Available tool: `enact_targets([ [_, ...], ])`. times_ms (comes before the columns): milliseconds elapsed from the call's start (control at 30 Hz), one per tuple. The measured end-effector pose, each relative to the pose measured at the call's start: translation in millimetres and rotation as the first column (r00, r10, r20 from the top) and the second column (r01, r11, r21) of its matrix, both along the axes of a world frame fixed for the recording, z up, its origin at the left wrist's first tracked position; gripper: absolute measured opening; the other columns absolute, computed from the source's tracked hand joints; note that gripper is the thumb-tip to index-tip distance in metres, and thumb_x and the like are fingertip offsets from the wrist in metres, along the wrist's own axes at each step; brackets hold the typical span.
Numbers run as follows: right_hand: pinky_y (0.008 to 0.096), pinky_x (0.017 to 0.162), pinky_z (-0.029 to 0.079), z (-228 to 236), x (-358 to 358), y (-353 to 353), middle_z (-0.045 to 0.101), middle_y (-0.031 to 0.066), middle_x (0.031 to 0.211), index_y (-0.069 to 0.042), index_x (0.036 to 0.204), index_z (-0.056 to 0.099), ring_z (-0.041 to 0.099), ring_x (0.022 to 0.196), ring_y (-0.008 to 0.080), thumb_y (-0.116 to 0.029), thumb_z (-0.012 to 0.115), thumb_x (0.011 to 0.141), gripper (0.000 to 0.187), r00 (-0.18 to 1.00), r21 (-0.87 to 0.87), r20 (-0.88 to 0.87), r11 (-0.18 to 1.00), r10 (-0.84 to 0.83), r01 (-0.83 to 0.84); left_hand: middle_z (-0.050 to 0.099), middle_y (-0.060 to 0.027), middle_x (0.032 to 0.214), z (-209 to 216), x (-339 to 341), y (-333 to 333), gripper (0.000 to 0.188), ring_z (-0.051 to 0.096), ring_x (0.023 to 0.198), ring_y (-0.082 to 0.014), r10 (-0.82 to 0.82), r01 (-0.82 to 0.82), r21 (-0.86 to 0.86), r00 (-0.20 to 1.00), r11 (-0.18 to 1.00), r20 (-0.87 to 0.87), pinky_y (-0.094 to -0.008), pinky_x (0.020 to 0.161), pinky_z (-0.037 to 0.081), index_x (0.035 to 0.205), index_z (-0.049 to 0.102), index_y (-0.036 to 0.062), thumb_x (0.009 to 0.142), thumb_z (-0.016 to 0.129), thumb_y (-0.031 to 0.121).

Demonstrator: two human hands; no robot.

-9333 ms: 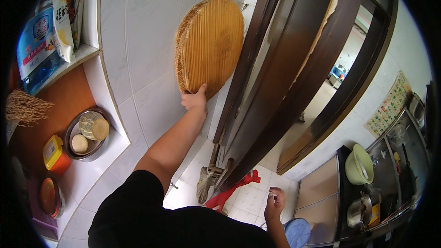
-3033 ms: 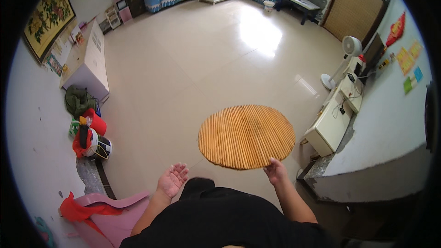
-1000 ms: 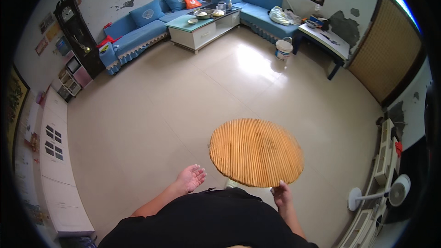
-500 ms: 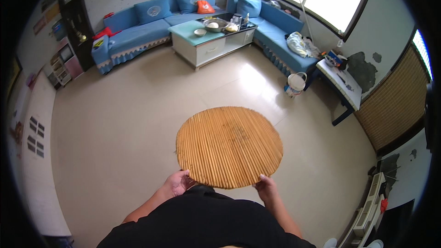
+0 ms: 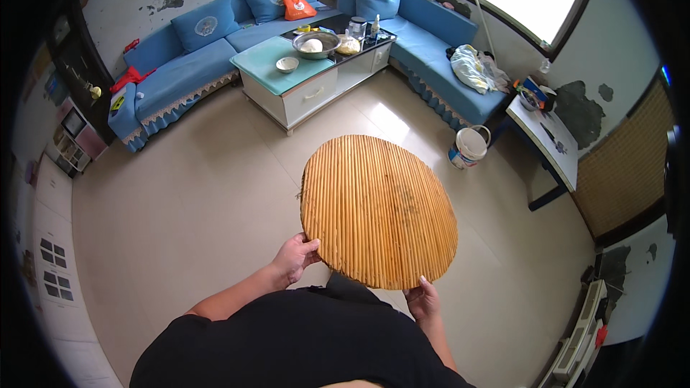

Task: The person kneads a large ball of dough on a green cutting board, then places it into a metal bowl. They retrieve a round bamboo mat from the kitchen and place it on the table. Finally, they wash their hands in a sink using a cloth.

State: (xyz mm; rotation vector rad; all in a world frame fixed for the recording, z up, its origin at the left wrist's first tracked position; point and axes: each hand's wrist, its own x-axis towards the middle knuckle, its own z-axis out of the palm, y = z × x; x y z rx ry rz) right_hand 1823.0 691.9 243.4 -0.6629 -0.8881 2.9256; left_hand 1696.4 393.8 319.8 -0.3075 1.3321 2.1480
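Note:
In front of my body I carry a round, flat board of thin yellow-brown stalks laid side by side (image 5: pixel 377 208), with a dark stain right of its middle. My left hand (image 5: pixel 293 259) grips the lower left rim, thumb on top. At the near right rim my right hand (image 5: pixel 422 298) is closed the same way. The fingers under the board are hidden on both hands. The board is tilted, its left side raised a little.
Ahead stands a low table (image 5: pixel 277 72) with a glass top, holding a metal basin (image 5: pixel 316 44), a white bowl (image 5: pixel 287 65) and jars. A blue sofa (image 5: pixel 180 65) runs behind it. A white bucket (image 5: pixel 468 147) stands near a small side table (image 5: pixel 550 136) at right.
The low table and sofa appear closer now. The board has shifted up and to the right in view, with its left side lifted. Both hands keep their hold.

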Motion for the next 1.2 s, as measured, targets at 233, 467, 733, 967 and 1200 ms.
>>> enact_targets([
  [233, 0.0417, 0.094, 0.041, 5.1, -243.3, 11.6, 0.051, 0.0111, 0.119, -0.002, 0.121, 0.04, 0.05, 0.11, 0.0252, -0.011, 0.053, 0.081, 0.042, 0.983, -0.157, 0.009, 0.971, 0.182, -0.178, 0.052, -0.0096, 0.111, 22.8, -173.4, -14.3, 0.032, 0.054, 0.1, -0.0228, 0.213, -0.214, -0.002, 0.974, 0.977, 0.07, -0.0398, 0.089, 0.042, 0.119, 0.038, 0.0015, 0.089, 0.044, 0.01],
  [467, 0.0371, 0.089, 0.045, 11.2, -470.8, -13.8, 0.056, 0.0108, 0.112, -0.001, 0.114, 0.045, 0.054, 0.103, 0.0237, -0.01, 0.054, 0.08, 0.036, 0.935, -0.251, -0.021, 0.903, 0.355, -0.349, 0.052, -0.0075, 0.115, 13.9, -314.0, -60.7, 0.035, 0.05, 0.103, -0.0215, 0.393, -0.403, 0.194, 0.915, 0.895, 0.087, -0.0365, 0.088, 0.04, 0.121, 0.039, 0.0098, 0.09, 0.043, 0.024],
  [733, 0.0351, 0.077, 0.049, 2.6, -688.0, -74.8, 0.059, 0.0092, 0.104, -0.003, 0.102, 0.051, 0.058, 0.091, 0.0216, -0.008, 0.053, 0.08, 0.022, 0.943, -0.189, 0.059, 0.931, 0.329, -0.313, 0.047, -0.01, 0.122, -22.1, -472.3, -154.8, 0.037, 0.049, 0.106, -0.0237, 0.519, -0.566, 0.206, 0.82, 0.798, 0.242, -0.0362, 0.086, 0.042, 0.123, 0.038, 0.0095, 0.09, 0.037, 0.027],
  [967, 0.0304, 0.067, 0.048, -11.3, -874.2, -95.9, 0.061, 0.0061, 0.087, -0.004, 0.088, 0.053, 0.056, 0.071, 0.0182, -0.009, 0.054, 0.08, 0.009, 0.959, -0.103, 0.119, 0.964, 0.255, -0.244, 0.051, -0.0093, 0.118, 32.5, -660.7, -173.2, 0.035, 0.051, 0.102, -0.0212, 0.454, -0.469, 0.225, 0.883, 0.854, 0.118, -0.0327, 0.083, 0.042, 0.12, 0.042, 0.0093, 0.09, 0.039, 0.027],
  [1200, 0.0354, 0.083, 0.048, -90.1, -1093.9, -101.4, 0.059, 0.0067, 0.094, -0.004, 0.098, 0.051, 0.057, 0.086, 0.02, -0.007, 0.053, 0.082, 0.016, 0.958, -0.147, 0.125, 0.959, 0.26, -0.241, 0.05, -0.0096, 0.119, 28.6, -781.4, -166.1, 0.036, 0.05, 0.103, -0.021, 0.551, -0.565, 0.087, 0.822, 0.821, 0.144, -0.0335, 0.084, 0.041, 0.122, 0.041, 0.0095, 0.091, 0.036, 0.028],
])
